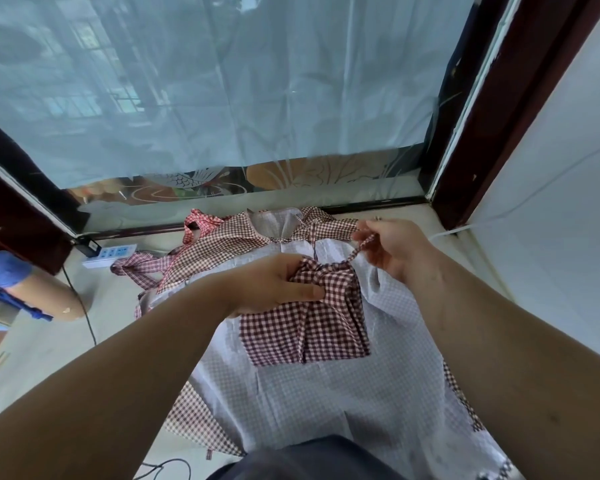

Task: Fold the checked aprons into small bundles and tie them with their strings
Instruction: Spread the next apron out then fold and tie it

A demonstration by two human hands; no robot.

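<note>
A dark red-and-white checked apron, folded into a small bundle (305, 332), lies on top of a larger apron spread pale side up (326, 403). My left hand (274, 284) grips the bundle's gathered top edge, thumb pressed on the cloth. My right hand (394, 249) pinches the bundle's checked string (359, 249) and holds it taut up and to the right. Further checked aprons (222, 237) lie crumpled behind, near the glass.
A white power strip (110, 254) with a black cable lies on the floor at left. A cardboard roll with blue parts (32, 289) sits at far left. A glass door with a sheer curtain (222, 98) stands ahead, a white wall (551, 202) at right. My dark trouser knee (312, 459) is at the bottom.
</note>
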